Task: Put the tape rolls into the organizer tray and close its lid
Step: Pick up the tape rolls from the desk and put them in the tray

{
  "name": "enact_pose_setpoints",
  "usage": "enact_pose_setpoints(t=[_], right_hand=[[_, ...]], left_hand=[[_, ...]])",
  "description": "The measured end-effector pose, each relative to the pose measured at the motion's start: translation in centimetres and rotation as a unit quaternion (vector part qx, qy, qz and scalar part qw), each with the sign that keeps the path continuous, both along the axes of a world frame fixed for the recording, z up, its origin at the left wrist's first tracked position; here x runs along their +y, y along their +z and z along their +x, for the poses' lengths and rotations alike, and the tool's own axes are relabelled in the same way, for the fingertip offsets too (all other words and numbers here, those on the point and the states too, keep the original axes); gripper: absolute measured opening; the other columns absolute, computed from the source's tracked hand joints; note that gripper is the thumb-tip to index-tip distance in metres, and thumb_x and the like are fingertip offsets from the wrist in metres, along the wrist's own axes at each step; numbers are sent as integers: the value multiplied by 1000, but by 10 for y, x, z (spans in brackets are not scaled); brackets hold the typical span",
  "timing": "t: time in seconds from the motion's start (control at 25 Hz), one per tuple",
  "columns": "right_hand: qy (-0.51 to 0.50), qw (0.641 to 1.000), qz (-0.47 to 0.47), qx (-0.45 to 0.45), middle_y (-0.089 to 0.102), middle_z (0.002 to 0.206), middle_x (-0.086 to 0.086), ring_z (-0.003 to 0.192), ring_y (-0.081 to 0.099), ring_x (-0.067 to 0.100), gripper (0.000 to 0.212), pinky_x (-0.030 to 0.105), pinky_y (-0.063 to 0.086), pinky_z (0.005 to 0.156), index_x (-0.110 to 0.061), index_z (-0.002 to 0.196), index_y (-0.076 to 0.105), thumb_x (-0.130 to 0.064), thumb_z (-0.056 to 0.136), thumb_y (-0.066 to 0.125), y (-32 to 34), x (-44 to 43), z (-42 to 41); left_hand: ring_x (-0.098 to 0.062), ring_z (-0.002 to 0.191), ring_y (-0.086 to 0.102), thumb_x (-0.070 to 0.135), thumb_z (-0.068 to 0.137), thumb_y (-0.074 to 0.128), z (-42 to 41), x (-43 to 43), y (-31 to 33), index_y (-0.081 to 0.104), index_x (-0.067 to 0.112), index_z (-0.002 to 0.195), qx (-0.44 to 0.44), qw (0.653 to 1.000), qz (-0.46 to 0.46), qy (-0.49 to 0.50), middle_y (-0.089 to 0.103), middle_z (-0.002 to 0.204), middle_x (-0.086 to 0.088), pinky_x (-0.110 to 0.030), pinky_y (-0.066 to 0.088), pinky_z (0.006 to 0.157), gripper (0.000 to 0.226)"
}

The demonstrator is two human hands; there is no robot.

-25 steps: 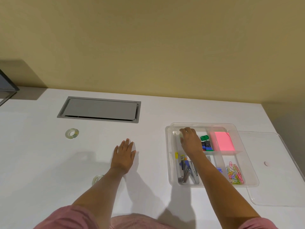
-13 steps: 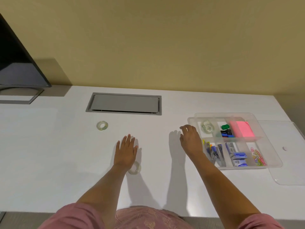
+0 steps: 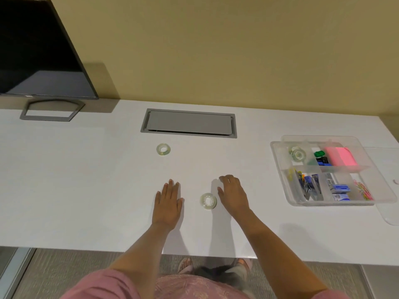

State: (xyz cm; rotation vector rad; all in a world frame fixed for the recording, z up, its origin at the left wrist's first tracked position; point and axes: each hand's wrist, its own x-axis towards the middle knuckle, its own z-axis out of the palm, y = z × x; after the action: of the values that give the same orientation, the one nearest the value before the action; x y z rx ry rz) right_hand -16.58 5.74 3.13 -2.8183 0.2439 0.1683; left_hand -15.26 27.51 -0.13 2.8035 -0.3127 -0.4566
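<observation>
A clear tape roll (image 3: 208, 201) lies flat on the white desk between my hands. My right hand (image 3: 233, 194) hovers just right of it, fingers apart, holding nothing. My left hand (image 3: 168, 202) rests flat on the desk, a little left of that roll. A second tape roll (image 3: 163, 149) lies farther back, in front of the grey hatch. A third roll (image 3: 298, 154) sits in the back-left compartment of the clear organizer tray (image 3: 278, 167) at the right. The tray's clear lid (image 3: 390, 210) lies on the desk beside it, partly out of frame.
The tray also holds pink sticky notes (image 3: 340, 156), binder clips, staples, tools and coloured paper clips. A grey cable hatch (image 3: 189, 123) is set into the desk at the back. A dark monitor (image 3: 36, 55) stands at the back left. The desk's front edge is close to my body.
My right hand left the tray, where a tape roll now lies, and swept left to the near roll. The view turned left, bringing the monitor in. My left hand stayed flat.
</observation>
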Motion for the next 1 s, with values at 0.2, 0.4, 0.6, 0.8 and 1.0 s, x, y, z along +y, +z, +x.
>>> enact_pose_setpoints(t=[0.2, 0.4, 0.6, 0.8, 1.0], right_hand=[[-10, 999, 33, 30, 43, 140, 4, 126, 43, 21, 45, 30, 46, 96, -15, 138, 39, -36, 99, 44, -6, 25, -14], [30, 997, 27, 61, 37, 146, 4, 131, 39, 23, 57, 33, 47, 98, -18, 144, 33, -45, 96, 46, -7, 40, -20], [51, 997, 8, 61, 40, 143, 1, 130, 40, 19, 43, 32, 48, 93, -22, 138, 42, -32, 97, 49, -7, 43, -17], [21, 997, 66, 30, 52, 132, 2, 121, 48, 21, 37, 31, 49, 90, -20, 130, 53, -20, 93, 53, -4, 36, -10], [-139, 966, 219, -27, 58, 126, 7, 116, 57, 24, 44, 22, 41, 92, -19, 128, 56, -21, 84, 65, 15, 4, 9]], left_hand=[[-20, 150, -7, 34, 104, 20, -6, 13, -5, -1, 19, 153, 7, 1000, 5, -15, -10, 162, -4, -39, -1, 124, 55], [-21, 150, -8, 34, 104, 21, -4, 16, -6, -1, 19, 152, 11, 1000, 5, -21, -11, 162, -5, -40, -1, 124, 56], [-21, 150, -7, 34, 104, 22, -3, 16, -7, -1, 19, 153, 14, 1000, 4, -20, -11, 162, -5, -41, 0, 124, 56], [-21, 150, -8, 35, 103, 22, 0, 11, -5, -1, 19, 153, 19, 1000, 9, -15, -11, 162, -5, -41, 0, 123, 56], [-21, 150, -8, 34, 103, 22, 3, -6, -1, -2, 18, 153, 29, 999, 13, -20, -12, 162, -5, -41, 0, 123, 57]])
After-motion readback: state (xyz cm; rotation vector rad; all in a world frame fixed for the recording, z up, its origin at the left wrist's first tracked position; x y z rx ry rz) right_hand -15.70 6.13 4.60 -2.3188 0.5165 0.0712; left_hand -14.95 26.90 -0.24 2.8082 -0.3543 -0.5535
